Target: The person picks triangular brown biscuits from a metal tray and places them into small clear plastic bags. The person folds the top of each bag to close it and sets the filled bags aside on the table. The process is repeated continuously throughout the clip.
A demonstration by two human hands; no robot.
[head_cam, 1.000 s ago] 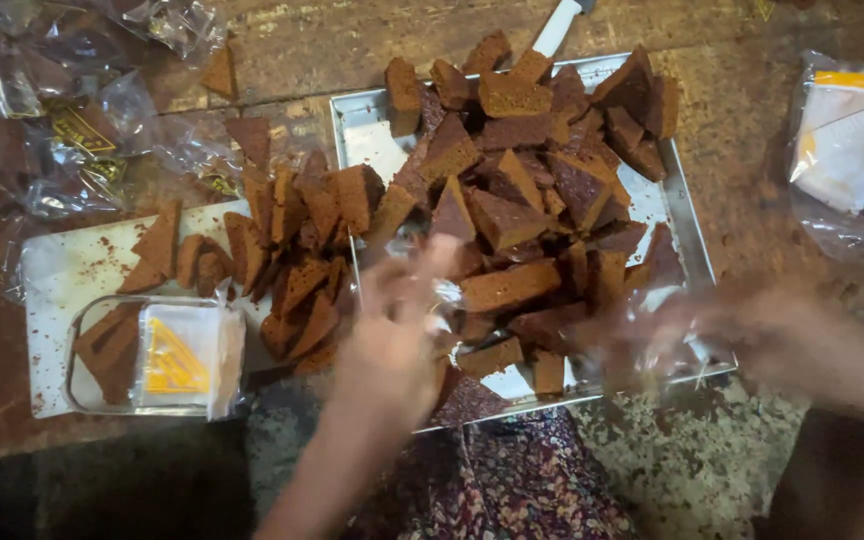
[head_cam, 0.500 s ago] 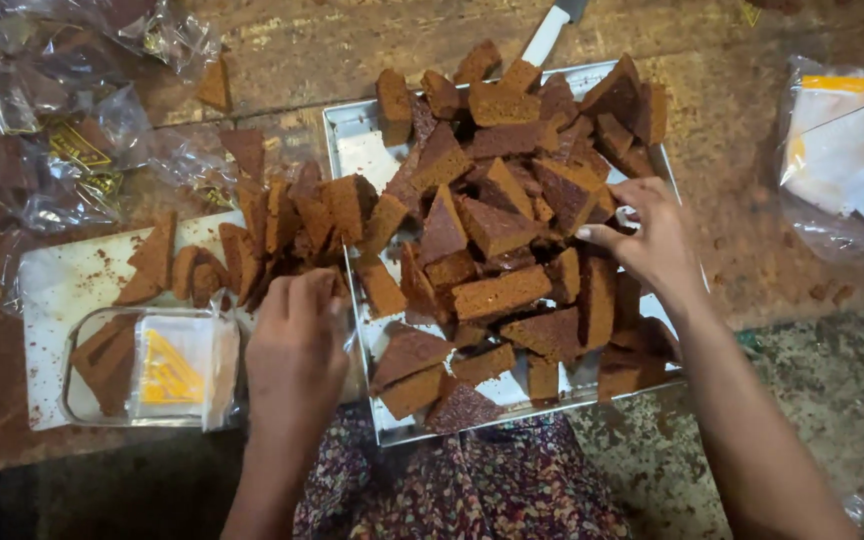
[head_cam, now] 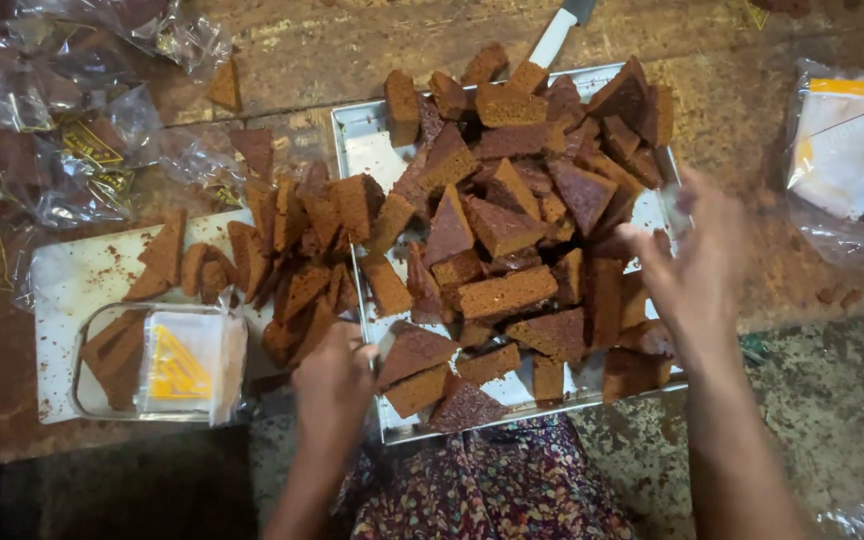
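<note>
A metal tray (head_cam: 364, 150) heaped with brown triangular and square cake pieces (head_cam: 502, 290) sits on the wooden table in front of me. My left hand (head_cam: 335, 378) grips the tray's left rim near its front corner, thumb over the edge. At the tray's right rim, my right hand (head_cam: 694, 275) has its fingers curled around the edge. More cake slices (head_cam: 297, 255) lie piled on a white board (head_cam: 77, 280) just left of the tray.
A clear plastic box (head_cam: 157, 362) holding cake slices and a yellow-and-white card stands on the board. Crumpled clear wrappers (head_cam: 52, 140) lie at the far left, a bag of cards (head_cam: 852, 150) at the right. A knife (head_cam: 555, 35) pokes out behind the tray.
Both hands have moved apart from the middle of the tray to its sides. The left hand has dropped to the left rim and the right hand has settled on the right rim.
</note>
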